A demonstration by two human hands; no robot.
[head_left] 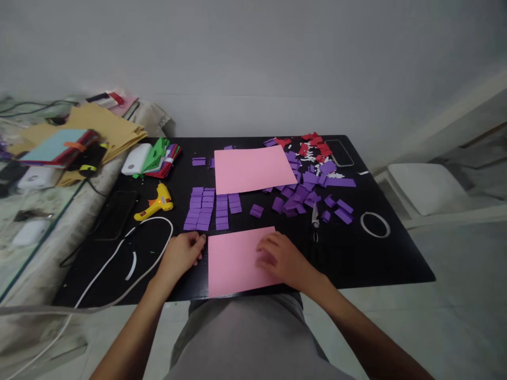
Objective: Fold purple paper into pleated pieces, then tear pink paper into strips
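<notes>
A pink sheet of paper (233,261) lies at the near edge of the black table (396,253). My right hand (279,258) rests flat on its right part, fingers spread. At the sheet's upper left corner sits my left hand (182,253), fingers curled and touching the paper's edge. A second, larger pink sheet (253,169) lies further back. Small purple paper rectangles (208,208) are laid in neat rows between the two sheets, and a loose heap of purple pieces (309,190) lies to the right.
A yellow glue gun (156,203) with a white cable lies at the left, beside a dark phone (116,214). Red and white scraps (315,145), a pen (315,215) and a white ring (375,224) sit at the right. Coloured paper stacks (162,158) and envelopes lie left.
</notes>
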